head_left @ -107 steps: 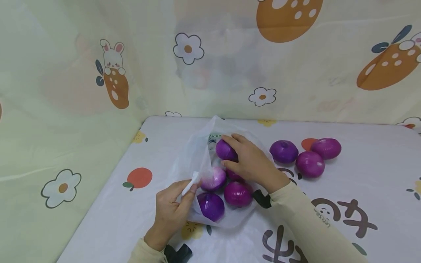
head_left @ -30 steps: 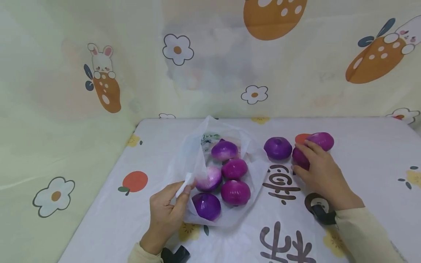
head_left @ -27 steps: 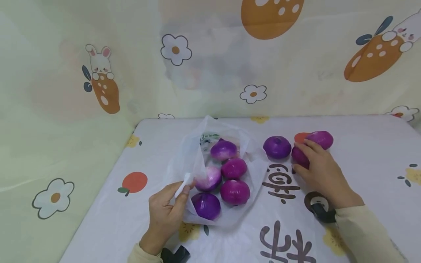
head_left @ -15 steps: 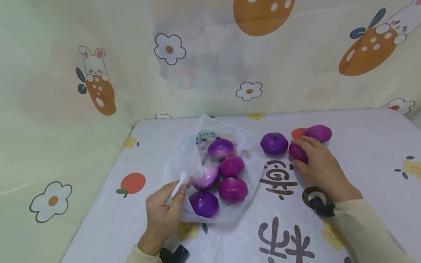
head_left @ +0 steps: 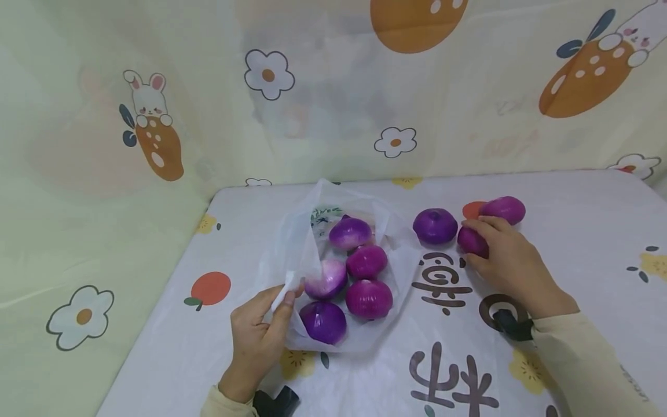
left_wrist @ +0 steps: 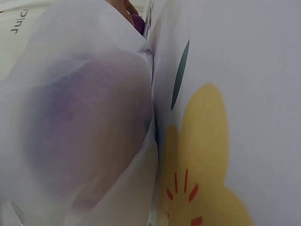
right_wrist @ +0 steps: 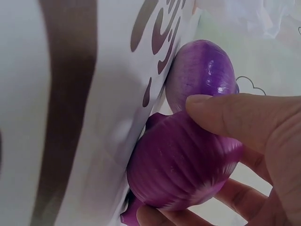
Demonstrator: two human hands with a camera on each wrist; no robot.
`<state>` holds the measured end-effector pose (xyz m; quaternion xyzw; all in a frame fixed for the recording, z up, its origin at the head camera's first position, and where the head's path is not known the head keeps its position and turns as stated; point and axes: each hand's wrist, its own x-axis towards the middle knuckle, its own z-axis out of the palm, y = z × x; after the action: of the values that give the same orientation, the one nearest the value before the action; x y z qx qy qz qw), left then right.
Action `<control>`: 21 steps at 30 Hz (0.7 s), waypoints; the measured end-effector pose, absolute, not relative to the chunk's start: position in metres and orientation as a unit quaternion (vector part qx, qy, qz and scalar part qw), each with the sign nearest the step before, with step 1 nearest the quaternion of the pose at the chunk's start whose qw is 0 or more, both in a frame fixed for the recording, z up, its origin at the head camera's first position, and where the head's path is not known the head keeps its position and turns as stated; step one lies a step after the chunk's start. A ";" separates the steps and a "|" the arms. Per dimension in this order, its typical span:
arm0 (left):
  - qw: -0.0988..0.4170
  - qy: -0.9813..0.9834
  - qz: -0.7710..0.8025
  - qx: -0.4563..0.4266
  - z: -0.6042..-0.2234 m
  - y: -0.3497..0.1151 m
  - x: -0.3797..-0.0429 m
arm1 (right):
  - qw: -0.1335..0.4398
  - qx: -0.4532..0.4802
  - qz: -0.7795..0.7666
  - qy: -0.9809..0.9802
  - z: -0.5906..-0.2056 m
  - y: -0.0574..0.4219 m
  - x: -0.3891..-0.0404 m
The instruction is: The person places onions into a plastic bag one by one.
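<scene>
My left hand (head_left: 260, 341) pinches the white rolled edge of a thin plastic bag (head_left: 297, 237) and keeps its mouth open. Several purple onions (head_left: 369, 299) lie in the bag, one of them paler. To the right, my right hand (head_left: 513, 269) curls round a magenta onion (head_left: 472, 241) at the table. In the right wrist view the thumb lies over that onion (right_wrist: 181, 162) and the fingers wrap beneath it. A darker onion (head_left: 435, 226) sits just left of it, and another onion (head_left: 504, 210) behind. The left wrist view shows an onion blurred through the bag (left_wrist: 84, 127).
A white printed cloth (head_left: 172, 359) with fruit, flowers and dark lettering covers the table. A patterned curtain (head_left: 323, 104) stands along the back and left side. Black wrist straps (head_left: 276, 401) show at both sleeves.
My right hand has left the bag, where it held a purple onion that now lies inside, and moved right onto the magenta onion. My left hand keeps its pinch on the bag.
</scene>
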<state>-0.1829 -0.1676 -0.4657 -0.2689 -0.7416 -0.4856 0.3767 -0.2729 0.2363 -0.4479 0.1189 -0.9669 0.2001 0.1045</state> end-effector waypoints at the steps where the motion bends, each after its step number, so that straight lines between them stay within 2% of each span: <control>1: 0.377 -0.741 -0.486 -0.269 -0.466 -0.167 -0.183 | 0.102 0.118 0.199 -0.968 -0.448 0.237 -0.273; 21: 0.375 -0.749 -0.481 -0.258 -0.464 -0.168 -0.183 | 0.066 0.103 0.210 -0.970 -0.446 0.237 -0.273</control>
<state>-0.1828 -0.1682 -0.4639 -0.2579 -0.7493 -0.4813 0.3747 -0.2725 0.2369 -0.4457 0.1032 -0.9700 0.2100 0.0656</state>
